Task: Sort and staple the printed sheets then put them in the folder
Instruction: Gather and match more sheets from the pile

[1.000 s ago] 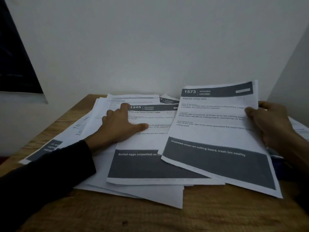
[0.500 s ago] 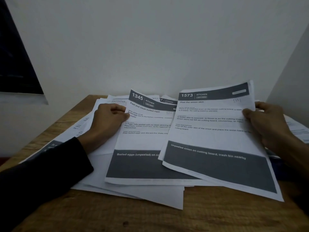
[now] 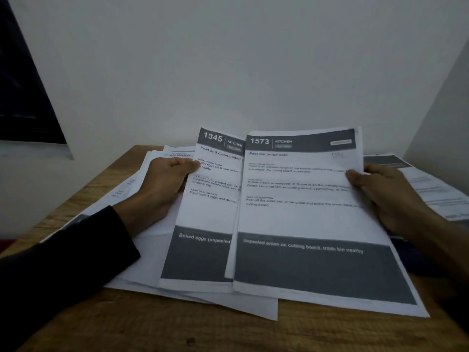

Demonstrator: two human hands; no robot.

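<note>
Left hand: my left hand (image 3: 166,179), at centre left of the frame, pinches the left edge of the white printed sheet headed 1345 (image 3: 208,207), thumb on top, so the page tilts up and I can read its heading.
Right hand: my right hand (image 3: 380,194), at centre right, grips the right edge of the white printed sheet headed 1573 (image 3: 302,214), thumb across the text; there may be more pages behind it, I cannot tell.
Overlap: the 1573 sheet lies over the right part of the 1345 sheet, both raised at their top ends, which lets me compare the numbers side by side.
Loose pile: a spread of white printed papers (image 3: 157,252) lies under both sheets on the brown wooden table (image 3: 152,331), fanned toward the left.
Right stack: more printed pages (image 3: 431,189) lie at the right edge of the frame, apart from the main pile, perhaps already sorted.
Folder: a dark blue shape (image 3: 406,252) shows under my right wrist; it may be the folder, but I cannot be sure.
Stapler: none visible.
Stage: I judge I am sorting; stapling is not yet done.
</note>
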